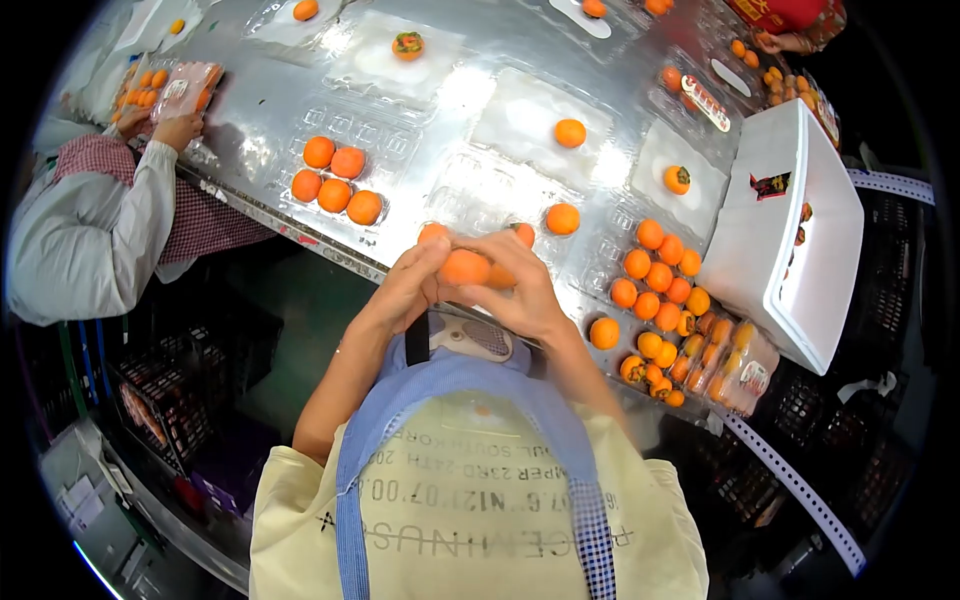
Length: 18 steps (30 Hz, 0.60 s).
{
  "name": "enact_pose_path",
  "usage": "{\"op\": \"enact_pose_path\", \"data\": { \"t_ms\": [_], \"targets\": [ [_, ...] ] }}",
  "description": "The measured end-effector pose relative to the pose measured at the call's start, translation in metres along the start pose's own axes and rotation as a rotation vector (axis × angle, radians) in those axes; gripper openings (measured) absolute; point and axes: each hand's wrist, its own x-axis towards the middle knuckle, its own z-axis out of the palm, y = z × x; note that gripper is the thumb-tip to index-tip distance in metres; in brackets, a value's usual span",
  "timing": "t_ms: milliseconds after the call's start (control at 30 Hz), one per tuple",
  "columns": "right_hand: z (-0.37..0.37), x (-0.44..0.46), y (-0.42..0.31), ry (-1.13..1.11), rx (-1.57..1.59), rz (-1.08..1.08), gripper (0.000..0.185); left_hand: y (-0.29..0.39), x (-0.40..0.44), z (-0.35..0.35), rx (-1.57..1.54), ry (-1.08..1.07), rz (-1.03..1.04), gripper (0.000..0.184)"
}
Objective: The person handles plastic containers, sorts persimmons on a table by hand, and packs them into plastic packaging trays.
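Close in front of my chest, at the table's near edge, my two hands come together around persimmons. My left hand (408, 275) is curled with thumb and fingers on one orange persimmon (464, 267). My right hand (525, 290) is curled around a second persimmon (500, 278), partly hidden by its fingers. Just beyond my hands, two more persimmons show in part, and a whole persimmon (563, 219) lies to their right. A clear plastic tray (400, 140) further left bears several persimmons in its near cups.
At right, another clear tray (600, 285) holds several persimmons, beside a closed filled pack (745, 385) and a white foam box (775, 290). A co-worker's sleeve (130, 220) is at left, with hands on a pack; another person's hand (785, 42) is at far right.
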Motion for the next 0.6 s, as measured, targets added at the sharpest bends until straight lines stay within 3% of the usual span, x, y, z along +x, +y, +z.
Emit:
{"op": "enact_pose_path", "data": {
  "t_ms": [200, 300, 400, 600],
  "targets": [
    [0.011, -0.013, 0.003, 0.212, -0.102, -0.108, 0.054, -0.022, -0.012, 0.013, -0.237, 0.14, -0.008, 0.052],
    [0.017, -0.016, 0.008, 0.202, -0.201, -0.264, 0.053, -0.034, -0.021, 0.015, -0.294, 0.147, 0.004, 0.056],
    [0.02, -0.02, 0.011, 0.222, -0.244, -0.254, 0.054, -0.035, -0.027, 0.024, -0.252, 0.195, -0.016, 0.056],
    [0.009, -0.012, -0.002, 0.223, -0.181, -0.144, 0.054, -0.014, -0.014, 0.013, -0.159, -0.039, -0.087, 0.055]
  ]
}}
